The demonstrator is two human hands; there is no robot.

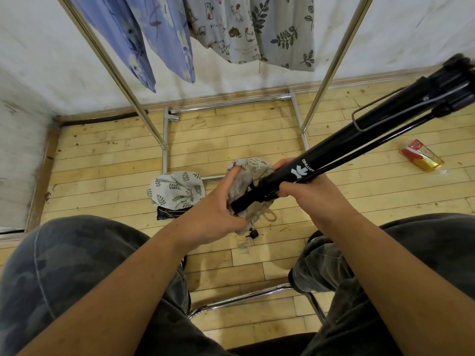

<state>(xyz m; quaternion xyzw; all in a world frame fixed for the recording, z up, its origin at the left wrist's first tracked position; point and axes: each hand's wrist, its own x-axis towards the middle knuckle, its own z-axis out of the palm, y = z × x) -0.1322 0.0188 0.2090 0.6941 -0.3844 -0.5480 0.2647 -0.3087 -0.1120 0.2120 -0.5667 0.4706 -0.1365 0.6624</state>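
Observation:
A folded black tripod [365,134] with a white logo runs from the middle of the view up to the right edge. My right hand [308,186] grips its tube just below the logo. A pale grey cloth [244,176] is bunched around the tripod's lower end. My left hand [218,209] holds that cloth against the black end piece, one finger stretched up along the fabric. Both hands are above the wooden floor, between my knees.
A chrome clothes rack [164,140] stands ahead with a blue garment [154,39] and printed fabrics [257,29] hanging. A leaf-print cloth bundle [177,188] lies on the floor. A red and yellow packet [421,155] lies right. A small black part [253,235] lies beneath the hands.

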